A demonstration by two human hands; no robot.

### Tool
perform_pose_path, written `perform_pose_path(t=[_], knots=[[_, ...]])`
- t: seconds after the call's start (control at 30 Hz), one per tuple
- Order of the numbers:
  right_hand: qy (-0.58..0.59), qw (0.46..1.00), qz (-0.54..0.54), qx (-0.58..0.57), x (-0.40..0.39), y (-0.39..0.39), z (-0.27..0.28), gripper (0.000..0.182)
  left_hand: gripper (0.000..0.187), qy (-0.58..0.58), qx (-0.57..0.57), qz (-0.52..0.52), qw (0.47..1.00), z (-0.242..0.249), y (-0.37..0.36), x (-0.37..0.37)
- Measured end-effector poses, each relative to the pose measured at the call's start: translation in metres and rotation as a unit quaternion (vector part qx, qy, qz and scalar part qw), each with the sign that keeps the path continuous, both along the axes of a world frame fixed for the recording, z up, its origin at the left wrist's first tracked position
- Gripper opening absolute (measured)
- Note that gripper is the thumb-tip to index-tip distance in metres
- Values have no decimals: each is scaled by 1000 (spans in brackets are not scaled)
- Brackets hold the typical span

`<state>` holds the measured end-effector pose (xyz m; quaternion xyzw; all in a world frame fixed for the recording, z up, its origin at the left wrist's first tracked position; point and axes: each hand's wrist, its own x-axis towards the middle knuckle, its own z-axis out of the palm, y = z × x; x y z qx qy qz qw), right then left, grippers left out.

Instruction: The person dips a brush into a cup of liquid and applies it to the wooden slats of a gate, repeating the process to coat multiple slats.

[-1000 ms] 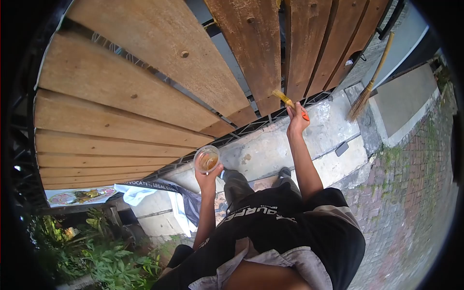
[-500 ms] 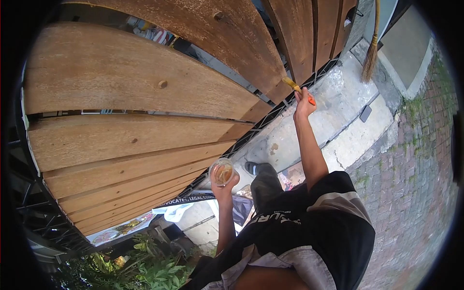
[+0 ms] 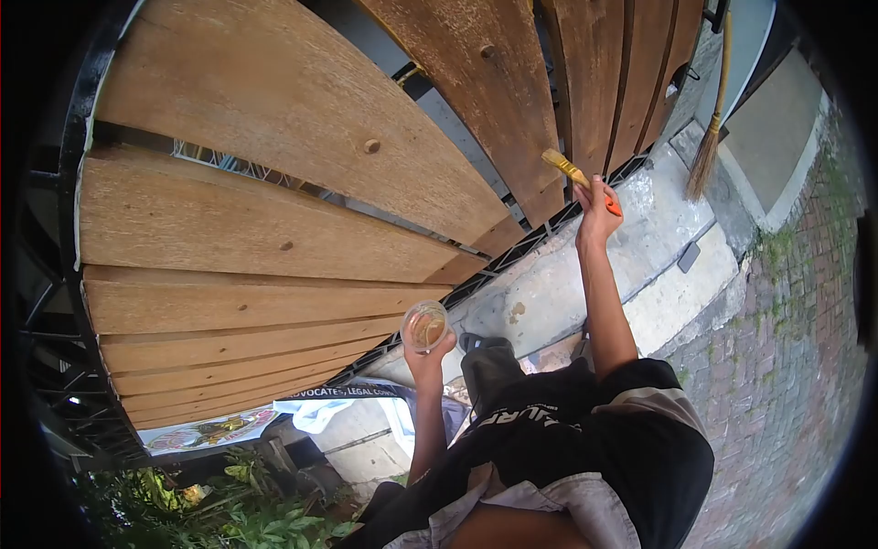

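Note:
My right hand (image 3: 599, 212) is closed around the orange-tipped handle of a paintbrush (image 3: 567, 168). Its pale bristles overlap the lower part of a dark brown wooden plank (image 3: 498, 101). In my left hand (image 3: 428, 360) is a clear plastic cup (image 3: 424, 327) with a little brownish liquid inside, held in front of the lower ends of the planks. A lighter tan plank (image 3: 302, 101) with a round plug lies to the left. The planks at right look darker than those at left, and several have darker lower ends.
A black metal frame (image 3: 69, 183) borders the planks. Along their foot runs a concrete ledge (image 3: 549, 302) bearing a dark flat rectangular object (image 3: 689, 257). A broom (image 3: 706, 160) leans at upper right. Brick paving (image 3: 777, 393) lies right; plants (image 3: 238, 512) and a printed banner (image 3: 215, 432) are lower left.
The camera view has shifted, so the planks appear turned and lower. My right hand and paintbrush appear slightly lower and further right; both hands keep their hold.

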<state>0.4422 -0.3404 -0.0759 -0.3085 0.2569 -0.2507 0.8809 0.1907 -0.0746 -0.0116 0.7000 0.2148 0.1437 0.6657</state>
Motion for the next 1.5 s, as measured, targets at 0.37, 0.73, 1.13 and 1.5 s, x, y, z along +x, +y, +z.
perform_pose_path(t=[0.37, 0.73, 1.13, 1.5], knots=[[-151, 848, -70, -504, -7, 1, 39, 9, 76, 6, -17, 16, 1000, -4, -12, -2], [-76, 771, 100, -625, 0, -12, -101, 13, 69, 37, 22, 9, 999, -2, -12, -6], [-275, 726, -111, -621, 14, -20, 108, 16, 70, -18, 26, 43, 999, 10, -25, 1], [-234, 735, -28, -636, 27, -21, 10, 17, 73, -54, 6, 98, 994, 7, -45, -13]])
